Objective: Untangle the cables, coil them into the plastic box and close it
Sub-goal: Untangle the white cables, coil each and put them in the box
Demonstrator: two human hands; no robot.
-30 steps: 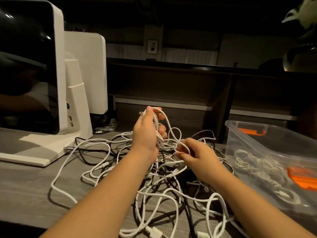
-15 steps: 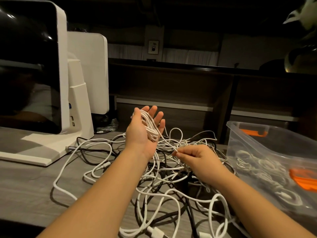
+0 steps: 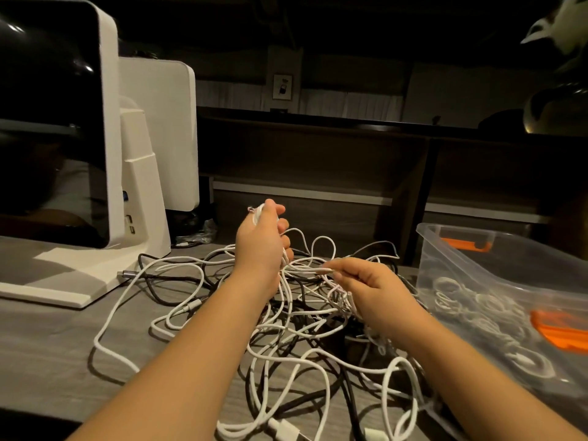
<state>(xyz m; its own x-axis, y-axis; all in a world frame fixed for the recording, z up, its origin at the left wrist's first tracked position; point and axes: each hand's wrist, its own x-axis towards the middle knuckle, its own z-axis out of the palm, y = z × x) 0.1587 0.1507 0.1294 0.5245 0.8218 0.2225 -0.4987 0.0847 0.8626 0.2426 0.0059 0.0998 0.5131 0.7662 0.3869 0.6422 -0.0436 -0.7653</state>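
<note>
The left hand point(image 3: 261, 246) is holding a small bundle of white cable loops point(image 3: 256, 213), its fingers curling round them and its back facing the camera, raised above the far side of the tangled heap of white and black cables point(image 3: 296, 332) that is sprawling across the grey wood-grain tabletop point(image 3: 47, 354). The right hand point(image 3: 370, 291) is sitting just to the right of the left one and a little lower, over the middle of the heap, pinching a thin white cable strand point(image 3: 305, 268) between thumb and fingertips; the strand is running leftward towards the left hand — the two hands are apart but close, each gripping cable. The clear plastic box with orange latches point(image 3: 471, 268) is standing to the right of the heap, open, and coils of white cable point(image 3: 496, 316) are already lying inside it, seen blurred through the near wall. One orange latch is showing at the box's far rim and another at its near right side; whether a lid is nearby I cannot tell. Left of the heap, a large white-framed display with a dark glossy screen point(image 3: 57, 128) is resting on its wedge-shaped white stand, with a second white panel point(image 3: 162, 132) standing behind it. White plugs — at the heap's near edge — are lying among the loops by the lower frame border.
</note>
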